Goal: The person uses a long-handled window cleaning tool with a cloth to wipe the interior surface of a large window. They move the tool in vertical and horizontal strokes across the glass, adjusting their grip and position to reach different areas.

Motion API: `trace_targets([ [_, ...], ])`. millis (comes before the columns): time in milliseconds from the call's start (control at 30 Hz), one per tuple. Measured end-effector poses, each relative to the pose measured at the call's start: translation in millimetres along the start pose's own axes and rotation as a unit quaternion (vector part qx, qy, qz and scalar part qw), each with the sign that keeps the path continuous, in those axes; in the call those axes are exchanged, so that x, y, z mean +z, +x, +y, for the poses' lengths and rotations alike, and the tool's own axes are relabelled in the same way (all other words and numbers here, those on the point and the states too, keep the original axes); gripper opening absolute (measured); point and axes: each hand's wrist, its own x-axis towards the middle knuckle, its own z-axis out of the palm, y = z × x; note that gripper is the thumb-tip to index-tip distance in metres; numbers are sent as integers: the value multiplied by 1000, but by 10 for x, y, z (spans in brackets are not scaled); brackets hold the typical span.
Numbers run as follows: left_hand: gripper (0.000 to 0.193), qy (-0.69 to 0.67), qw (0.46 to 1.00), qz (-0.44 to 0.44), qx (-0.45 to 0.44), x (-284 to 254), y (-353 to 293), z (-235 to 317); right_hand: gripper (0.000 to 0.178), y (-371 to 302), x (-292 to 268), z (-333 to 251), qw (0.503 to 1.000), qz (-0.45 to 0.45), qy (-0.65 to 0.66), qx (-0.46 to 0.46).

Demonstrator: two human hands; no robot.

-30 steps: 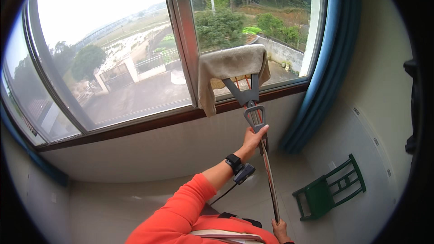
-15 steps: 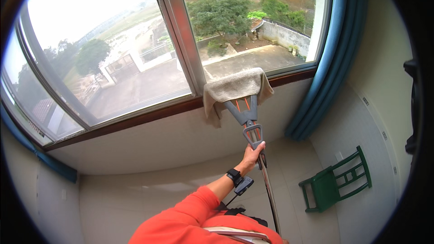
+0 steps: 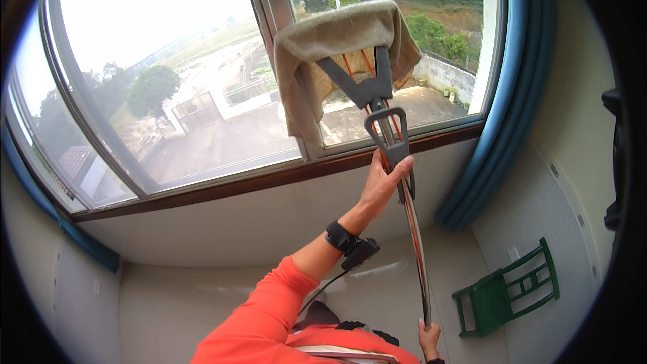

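Note:
A mop with a grey Y-shaped head and a metal pole (image 3: 416, 249) is raised in front of the window. My left hand (image 3: 385, 178) is wrapped round the upper pole, just below the grey looped handle (image 3: 387, 121). Low on the same pole, close to my body, my right hand (image 3: 428, 338) grips it. A beige cloth (image 3: 337, 30) is draped over the mop head and hangs down on both sides, hiding the head's top edge. The cloth overlaps the window's middle frame and the right pane (image 3: 445, 34); whether it touches the glass I cannot tell.
A dark red-brown sill (image 3: 222, 189) runs under the window. Blue curtains hang at the right (image 3: 495, 108) and far left. On the tiled floor at the right stands a green chair (image 3: 486, 300) near the wall. A black device (image 3: 361, 253) hangs by my left wrist.
The mop head with its cloth has risen from the sill to higher up the window. My left hand went up with it, and my right hand has come into view on the lower pole.

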Motion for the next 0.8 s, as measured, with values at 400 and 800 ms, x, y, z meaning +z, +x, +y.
trace_targets([
  [400, 53, 25, 993, 38, 105, 271, 1000, 1305, 41, 775, -177, -2204, 979, 37, 150, -135],
  [800, 38, 14, 998, -63, 1, -101, -56, -99, 41, -51, 20, -465, 994, -77, 75, -27],
])
